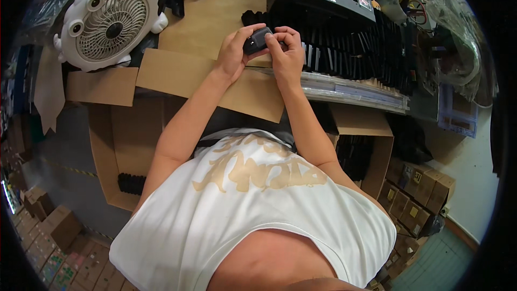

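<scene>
Between both hands, above the cardboard-covered bench, is a small dark grey plastic part [255, 42] with a boxy, rounded shape; its exact kind I cannot make out. My left hand [235, 54] grips it from the left, fingers wrapped over its far side. My right hand [287, 56] closes on its right end, the thumb pressed on the top face. Just right of the hands, rows of similar-looking black parts [344, 54] stand packed side by side. A few loose black pieces [256, 18] lie beyond the fingers.
A black tabletop machine [326, 0] with a knob and buttons stands behind the rows. At the far left is a white animal-shaped fan [114, 24]. An open carton [102, 145] sits below on the left, another carton [377, 156] on the right, both holding black parts.
</scene>
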{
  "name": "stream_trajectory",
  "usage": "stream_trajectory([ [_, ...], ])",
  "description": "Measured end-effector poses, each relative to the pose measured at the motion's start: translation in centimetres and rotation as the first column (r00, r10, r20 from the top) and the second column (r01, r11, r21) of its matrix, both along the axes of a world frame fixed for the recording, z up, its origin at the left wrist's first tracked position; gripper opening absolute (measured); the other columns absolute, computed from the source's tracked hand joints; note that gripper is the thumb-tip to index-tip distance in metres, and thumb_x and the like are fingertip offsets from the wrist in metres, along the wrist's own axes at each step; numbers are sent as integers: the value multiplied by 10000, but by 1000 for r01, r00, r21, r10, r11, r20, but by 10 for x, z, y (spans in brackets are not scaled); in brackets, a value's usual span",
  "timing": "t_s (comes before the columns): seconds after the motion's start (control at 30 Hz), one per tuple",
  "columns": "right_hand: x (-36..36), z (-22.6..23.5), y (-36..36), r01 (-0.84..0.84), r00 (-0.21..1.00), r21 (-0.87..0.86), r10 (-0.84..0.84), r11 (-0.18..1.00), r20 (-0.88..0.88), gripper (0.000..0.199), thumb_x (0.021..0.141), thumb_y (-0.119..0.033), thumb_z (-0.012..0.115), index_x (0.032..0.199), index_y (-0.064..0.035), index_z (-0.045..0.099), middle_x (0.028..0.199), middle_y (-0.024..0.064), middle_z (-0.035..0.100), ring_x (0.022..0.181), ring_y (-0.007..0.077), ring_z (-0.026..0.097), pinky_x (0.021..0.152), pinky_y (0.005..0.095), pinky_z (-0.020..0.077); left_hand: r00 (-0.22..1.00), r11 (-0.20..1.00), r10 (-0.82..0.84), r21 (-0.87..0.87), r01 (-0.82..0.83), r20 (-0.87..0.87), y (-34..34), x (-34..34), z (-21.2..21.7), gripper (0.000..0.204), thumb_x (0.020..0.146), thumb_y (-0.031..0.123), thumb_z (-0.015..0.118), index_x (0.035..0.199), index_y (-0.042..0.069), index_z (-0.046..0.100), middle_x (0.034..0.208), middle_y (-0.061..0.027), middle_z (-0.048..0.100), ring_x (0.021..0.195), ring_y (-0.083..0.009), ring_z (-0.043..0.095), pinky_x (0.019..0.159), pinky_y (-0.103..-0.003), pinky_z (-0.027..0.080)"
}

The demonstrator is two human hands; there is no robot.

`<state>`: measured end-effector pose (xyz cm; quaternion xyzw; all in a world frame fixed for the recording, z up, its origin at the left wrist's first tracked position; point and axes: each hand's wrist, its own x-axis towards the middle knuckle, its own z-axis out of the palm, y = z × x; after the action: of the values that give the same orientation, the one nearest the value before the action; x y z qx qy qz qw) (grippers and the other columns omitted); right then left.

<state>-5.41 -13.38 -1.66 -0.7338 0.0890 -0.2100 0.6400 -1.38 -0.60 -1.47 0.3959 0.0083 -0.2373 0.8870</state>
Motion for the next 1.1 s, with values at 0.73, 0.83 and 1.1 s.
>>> stream_trajectory([
  [0.73, 1, 0, 4, 27, 997, -55, -22, 998, 80, 118, 835, -85, 708, 797, 4, 642, 1037, 61, 594, 686, 103, 480, 622, 216, 420, 997, 997, -9, 71, 3, 76, -1, -2, -2, 379, 899, 53, 491, 1253, -37, 590, 1082, -152, 634, 911, -178, 634, 840, -292, 579],
  [0.83, 0, 0, 4, 26, 996, -75, -19, 997, 92, 112, 831, -76, 708, 796, 6, 640, 1038, 60, 593, 672, 100, 475, 609, 212, 417, 998, 994, -2, 113, -5, 62, -2, -3, 3, 372, 889, 19, 485, 1242, -25, 597, 1059, -143, 633, 896, -170, 631, 820, -294, 584],
  [1.1, 0, -4, 2, 22, 995, -114, -10, 993, 101, 117, 825, -76, 713, 797, 7, 636, 1038, 66, 593, 666, 98, 486, 604, 208, 425, 998, 993, 2, 116, -10, 67, -2, -4, -1, 356, 884, -16, 493, 1224, -21, 600, 1037, -134, 634, 885, -173, 630, 807, -300, 593],
])
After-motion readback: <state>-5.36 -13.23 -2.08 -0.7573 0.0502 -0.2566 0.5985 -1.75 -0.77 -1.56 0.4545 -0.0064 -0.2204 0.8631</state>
